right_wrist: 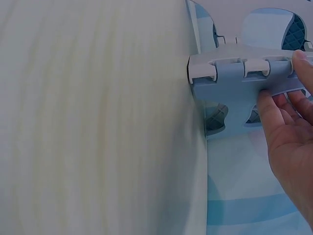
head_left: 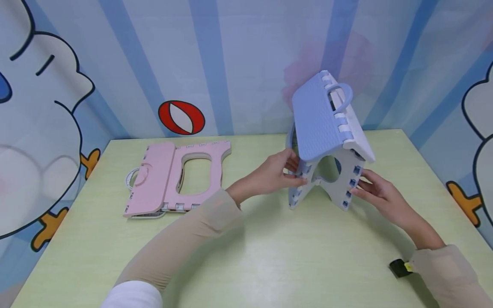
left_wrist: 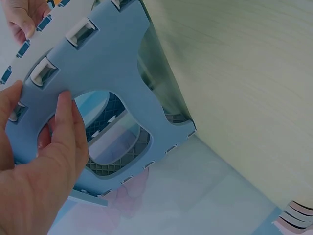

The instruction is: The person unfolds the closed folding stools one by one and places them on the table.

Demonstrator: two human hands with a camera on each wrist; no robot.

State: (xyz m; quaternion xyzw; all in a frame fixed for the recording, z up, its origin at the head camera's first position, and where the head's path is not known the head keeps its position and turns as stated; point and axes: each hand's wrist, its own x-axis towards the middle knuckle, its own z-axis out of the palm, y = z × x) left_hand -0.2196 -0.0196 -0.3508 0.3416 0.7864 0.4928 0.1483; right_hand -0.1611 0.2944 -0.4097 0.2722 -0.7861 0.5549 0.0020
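A blue and white folding step stool [head_left: 319,115] stands half-folded at the back right of the table, its top raised into a ridge like a roof. A carry handle [head_left: 340,97] loops up from the ridge. My left hand [head_left: 275,173] grips the left leg panel; in the left wrist view its fingers [left_wrist: 66,120] curl into the panel's oval opening, with the thumb on the hinged edge. On the other side, my right hand [head_left: 381,196] holds the hinged edge of the right leg panel. The right wrist view shows its thumb [right_wrist: 301,66] on that edge and fingers against the side panel.
A pink folding stool [head_left: 158,175] lies flat on the left of the pale green table [head_left: 269,256]. Striped blue cloth [head_left: 262,64] with cartoon prints hangs behind the table. A small black object [head_left: 399,268] sits by the right sleeve.
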